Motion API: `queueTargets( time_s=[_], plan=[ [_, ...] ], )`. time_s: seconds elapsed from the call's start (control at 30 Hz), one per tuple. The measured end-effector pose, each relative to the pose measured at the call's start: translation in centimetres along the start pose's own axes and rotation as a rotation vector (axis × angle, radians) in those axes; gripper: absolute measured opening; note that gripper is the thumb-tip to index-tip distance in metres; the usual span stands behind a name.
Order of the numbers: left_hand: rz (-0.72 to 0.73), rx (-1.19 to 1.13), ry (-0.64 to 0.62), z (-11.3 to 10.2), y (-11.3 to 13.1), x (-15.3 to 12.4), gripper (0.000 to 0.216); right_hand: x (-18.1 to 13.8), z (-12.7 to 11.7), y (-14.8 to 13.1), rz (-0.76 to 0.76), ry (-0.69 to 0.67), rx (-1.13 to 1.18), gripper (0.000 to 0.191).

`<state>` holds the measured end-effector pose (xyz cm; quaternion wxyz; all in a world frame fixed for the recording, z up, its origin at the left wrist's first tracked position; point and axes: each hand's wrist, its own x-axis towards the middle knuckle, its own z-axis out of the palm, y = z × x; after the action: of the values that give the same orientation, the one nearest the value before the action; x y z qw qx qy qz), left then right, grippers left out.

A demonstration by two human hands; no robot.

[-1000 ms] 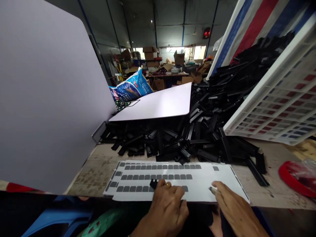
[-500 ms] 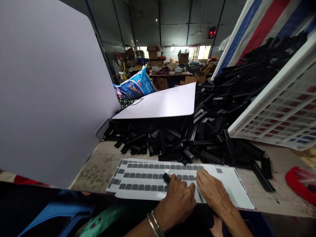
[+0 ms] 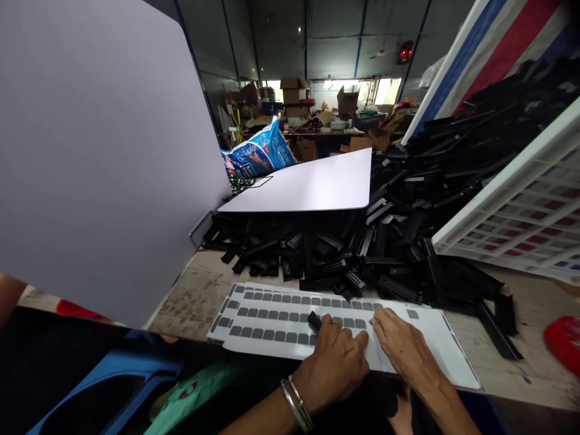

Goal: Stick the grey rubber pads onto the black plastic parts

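A white sheet [image 3: 428, 347] with rows of grey rounded stickers [image 3: 276, 316] lies at the table's front edge. My left hand [image 3: 339, 353], with two bangles at the wrist, rests over it, fingers curled round a black plastic piece [image 3: 314, 320]. Only one end of that piece sticks out past the fingers. Close on its right, my right hand [image 3: 399, 344] has its fingers pinched together low over the sheet, near the sticker rows. Whatever lies between these fingertips is hidden. Just behind the sheet spreads a heap of black plastic pieces [image 3: 330, 266].
A white plastic basket [image 3: 502, 187] lies tipped at the right, more black pieces spilling from it. At the left stands a big pale panel [image 3: 104, 151]. Another pale board [image 3: 308, 184] lies over the heap, near a blue printed bag [image 3: 263, 151]. A red object [image 3: 564, 341] sits far right.
The whole view has shifted, so things appear further right and slightly higher. Both hands keep nearly the same place over the sheet, and the left still holds the black piece.
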<state>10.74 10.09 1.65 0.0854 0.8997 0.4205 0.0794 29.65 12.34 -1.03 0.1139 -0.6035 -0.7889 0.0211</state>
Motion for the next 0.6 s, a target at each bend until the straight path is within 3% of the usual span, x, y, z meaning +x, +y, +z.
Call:
queueTargets(
  time_s=[0.37,0.6],
  plan=[
    [0.002,0.038,0.034,1.3,-0.2,0.4,0.034,0.6,-0.1,0.6,-0.084,-0.070,0.065,0.021],
    [-0.010,0.036,0.013,0.5,0.1,0.4,0.028,0.0,0.2,-0.2,-0.051,-0.055,0.012,0.022]
  ],
)
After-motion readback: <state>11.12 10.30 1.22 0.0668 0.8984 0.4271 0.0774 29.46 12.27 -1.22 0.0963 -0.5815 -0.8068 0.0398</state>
